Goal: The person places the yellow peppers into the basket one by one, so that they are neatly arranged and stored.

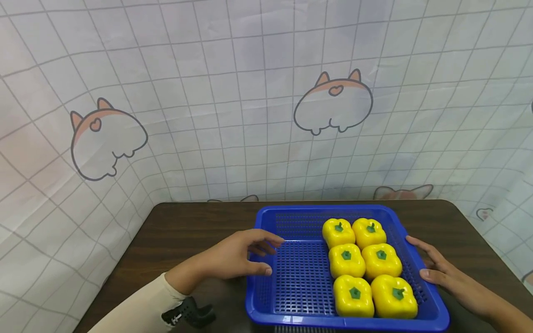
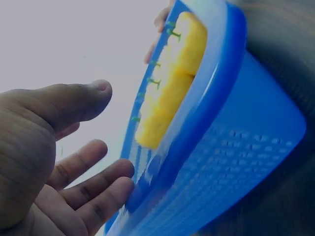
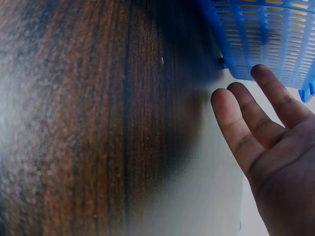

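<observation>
A blue plastic basket (image 1: 300,319) with slotted walls stands on the table. Several yellow bell peppers (image 1: 347,262) with green stems sit in two columns in its right half, while bare mesh shows in the left half. Over the left rim hovers my left hand (image 1: 235,254), fingers loosely bent and thumb apart, holding nothing. Its fingertips (image 2: 123,169) come close to the rim in the left wrist view; contact is unclear. My right hand (image 1: 455,280) is beside the right rim with fingers extended. In the right wrist view, its fingers (image 3: 275,93) lie near the basket's outer wall (image 3: 266,42).
The dark wood-grain table (image 1: 183,224) extends to both sides of the basket. A white gridded cloth (image 1: 233,101) with cartoon animals hangs behind it. A black strapped device (image 1: 189,313) is at my left wrist, by the pale sleeve (image 1: 143,303).
</observation>
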Motion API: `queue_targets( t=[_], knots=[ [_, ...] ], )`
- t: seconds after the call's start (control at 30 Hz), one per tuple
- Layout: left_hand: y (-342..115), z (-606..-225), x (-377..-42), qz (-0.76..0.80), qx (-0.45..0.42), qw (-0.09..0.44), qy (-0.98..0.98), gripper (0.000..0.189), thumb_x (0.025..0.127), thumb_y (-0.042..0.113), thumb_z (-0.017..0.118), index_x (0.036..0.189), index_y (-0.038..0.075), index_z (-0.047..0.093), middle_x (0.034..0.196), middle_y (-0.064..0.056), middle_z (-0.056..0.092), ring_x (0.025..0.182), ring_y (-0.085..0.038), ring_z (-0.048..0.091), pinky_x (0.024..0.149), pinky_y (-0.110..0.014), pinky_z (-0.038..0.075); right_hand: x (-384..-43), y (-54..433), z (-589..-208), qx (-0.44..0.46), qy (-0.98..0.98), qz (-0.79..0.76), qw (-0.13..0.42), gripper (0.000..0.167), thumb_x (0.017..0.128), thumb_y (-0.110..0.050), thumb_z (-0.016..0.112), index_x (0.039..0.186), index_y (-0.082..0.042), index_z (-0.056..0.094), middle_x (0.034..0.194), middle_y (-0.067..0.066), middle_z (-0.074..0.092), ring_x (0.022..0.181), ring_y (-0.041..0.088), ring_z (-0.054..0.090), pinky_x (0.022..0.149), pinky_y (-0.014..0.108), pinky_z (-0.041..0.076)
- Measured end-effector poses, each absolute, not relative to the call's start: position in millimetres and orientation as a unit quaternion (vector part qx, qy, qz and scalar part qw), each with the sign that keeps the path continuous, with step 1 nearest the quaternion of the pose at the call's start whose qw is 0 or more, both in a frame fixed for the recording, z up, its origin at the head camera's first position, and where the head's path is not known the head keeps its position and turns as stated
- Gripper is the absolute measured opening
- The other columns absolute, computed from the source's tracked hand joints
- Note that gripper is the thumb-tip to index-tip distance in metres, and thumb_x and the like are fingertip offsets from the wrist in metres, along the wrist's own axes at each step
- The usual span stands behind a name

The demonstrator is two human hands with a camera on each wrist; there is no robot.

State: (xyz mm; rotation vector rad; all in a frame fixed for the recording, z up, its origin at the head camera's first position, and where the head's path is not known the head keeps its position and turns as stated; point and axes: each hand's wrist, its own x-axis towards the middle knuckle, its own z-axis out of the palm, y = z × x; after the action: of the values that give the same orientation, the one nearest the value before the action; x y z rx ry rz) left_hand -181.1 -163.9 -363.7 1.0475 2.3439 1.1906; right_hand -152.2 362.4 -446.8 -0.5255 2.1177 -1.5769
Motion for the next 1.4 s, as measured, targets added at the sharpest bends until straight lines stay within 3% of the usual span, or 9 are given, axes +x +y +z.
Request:
queue_targets(
  t=[0.33,0.57,0.83,1.17,1.4],
  knots=[
    [-200,-366,-185,0.449,0.318,0.124,0.826,0.061,0.089,0.019,0.082,0.144,0.012,0.056,0.136,-0.003,0.063,0.119,-0.016,0.063,0.102,-0.037,0.051,-154,364,-447,-0.19,0.76,-0.575,0.236,0.062,0.109,-0.016,0.024,0.157,-0.052,0.008,0.141,0.046,0.025,0.117,0.017,0.061,0.086,0.044,0.06],
    [-224,-375,-192,0.467,0.305,0.105,0.823,0.059,0.09,0.018,0.082,0.143,0.008,0.056,0.133,-0.009,0.064,0.12,-0.033,0.063,0.102,-0.04,0.051,-153,364,-446,-0.194,0.757,-0.578,0.237,0.063,0.109,-0.015,0.024,0.158,-0.05,0.006,0.142,0.046,0.024,0.118,0.017,0.061,0.087,0.044,0.06],
    [-250,-386,-194,0.458,0.26,0.094,0.845,0.063,0.088,0.022,0.084,0.143,0.016,0.056,0.135,-0.002,0.064,0.127,-0.027,0.059,0.105,-0.05,0.048,-152,364,-446,-0.193,0.755,-0.579,0.24,0.063,0.109,-0.015,0.023,0.159,-0.049,0.005,0.143,0.045,0.025,0.118,0.018,0.061,0.087,0.045,0.06],
    [-271,-415,-200,0.437,0.24,0.121,0.859,0.077,0.082,0.022,0.089,0.148,0.009,0.051,0.151,-0.011,0.052,0.137,-0.032,0.049,0.114,-0.058,0.035,-153,364,-447,-0.195,0.755,-0.579,0.239,0.062,0.109,-0.017,0.024,0.16,-0.047,0.004,0.145,0.047,0.019,0.12,0.014,0.059,0.088,0.043,0.059],
    [-274,-429,-200,0.421,0.236,0.121,0.867,0.08,0.08,0.024,0.09,0.148,0.008,0.051,0.148,-0.01,0.054,0.13,-0.032,0.052,0.111,-0.064,0.035,-153,363,-447,-0.19,0.753,-0.581,0.243,0.062,0.11,-0.017,0.024,0.16,-0.046,0.003,0.148,0.046,0.019,0.121,0.014,0.059,0.09,0.043,0.059]
  ],
)
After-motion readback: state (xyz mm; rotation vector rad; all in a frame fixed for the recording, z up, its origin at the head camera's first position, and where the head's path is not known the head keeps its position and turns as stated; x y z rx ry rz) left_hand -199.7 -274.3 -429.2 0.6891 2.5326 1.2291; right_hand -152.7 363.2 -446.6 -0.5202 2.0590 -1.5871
